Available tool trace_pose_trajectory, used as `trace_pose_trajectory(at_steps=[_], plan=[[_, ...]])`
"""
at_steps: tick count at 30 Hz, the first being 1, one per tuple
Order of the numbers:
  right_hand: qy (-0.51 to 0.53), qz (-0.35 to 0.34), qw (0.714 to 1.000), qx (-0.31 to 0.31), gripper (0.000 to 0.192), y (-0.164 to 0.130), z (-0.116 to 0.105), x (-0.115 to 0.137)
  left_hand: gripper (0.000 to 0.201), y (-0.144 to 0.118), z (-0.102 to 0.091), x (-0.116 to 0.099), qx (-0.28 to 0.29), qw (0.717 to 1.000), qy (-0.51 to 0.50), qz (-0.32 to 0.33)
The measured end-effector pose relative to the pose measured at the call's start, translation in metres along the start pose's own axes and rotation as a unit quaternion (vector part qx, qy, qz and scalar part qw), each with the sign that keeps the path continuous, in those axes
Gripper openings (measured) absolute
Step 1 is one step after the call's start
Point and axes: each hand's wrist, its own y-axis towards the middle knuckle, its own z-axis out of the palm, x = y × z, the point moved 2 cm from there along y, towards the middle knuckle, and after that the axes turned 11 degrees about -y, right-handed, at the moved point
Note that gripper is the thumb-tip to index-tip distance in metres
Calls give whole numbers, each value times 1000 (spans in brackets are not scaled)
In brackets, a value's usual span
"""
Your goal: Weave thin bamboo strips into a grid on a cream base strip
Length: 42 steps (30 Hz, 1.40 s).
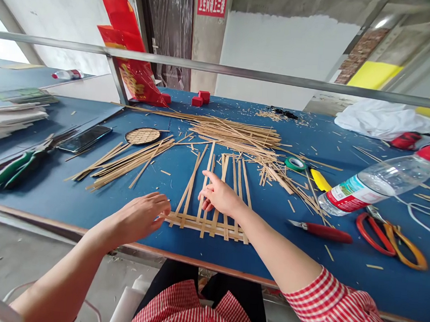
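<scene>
Two bare forearms reach out over the blue surface (67,189), the right one coming from a red checked sleeve (337,309). Between them lies the woven bamboo mat (212,200), a few long strips running away from the person and crossed near the front edge by two or three flat ones. The left hand (141,217) rests palm down at the mat's left end, its fingers (161,209) curled loosely onto the tips of the cross strips; whether they pinch a strip cannot be told, since the fingertips cover the contact. The right hand (219,196) lies over the upright strips, fingers bent and pressing down, with the strip beneath them hidden. A loose pile of bamboo strips (235,133) spreads behind the mat. To the right, well apart, lie a plastic bottle (380,181), scissors (391,234) and a red-handled knife (323,231).
</scene>
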Motion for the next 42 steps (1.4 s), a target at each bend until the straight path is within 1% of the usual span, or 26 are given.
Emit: trace_pose_trajectory(at_steps=[4,8,12,16,19,21,23,25,31,34,39,41,42], plan=[[6,-9,1000,0,58,1,2,1,15,-1,-4,2,7,999,-32,-20],[12,-25,1000,3,56,3,6,-1,14,-1,-7,3,-3,998,-63,-16],[14,-34,999,7,57,4,8,-3,15,-2,-7,1,4,989,-136,-49],[17,-37,999,6,58,3,9,-2,13,-2,-4,-2,12,965,-237,-109],[14,-39,999,2,58,3,8,-2,12,0,2,-2,-11,934,-315,-166],[14,-48,999,-3,58,3,7,-1,13,0,6,0,-32,912,-365,-186],[14,-59,998,-7,57,2,5,0,14,1,8,1,-48,894,-405,-185],[11,-68,998,-11,58,-1,4,2,14,1,9,1,-56,884,-428,-179],[-16,-98,994,-47,58,-9,1,9,11,2,8,1,-60,879,-440,-175],[-46,-136,987,-75,56,-15,1,10,11,2,9,2,-59,874,-451,-173],[-117,-208,965,-110,50,-31,5,10,12,3,10,1,-61,859,-478,-171],[-111,-210,965,-112,50,-35,7,8,13,4,9,0,-65,855,-487,-170],[-95,-200,969,-109,51,-35,7,7,13,4,9,0,-66,853,-489,-170]])
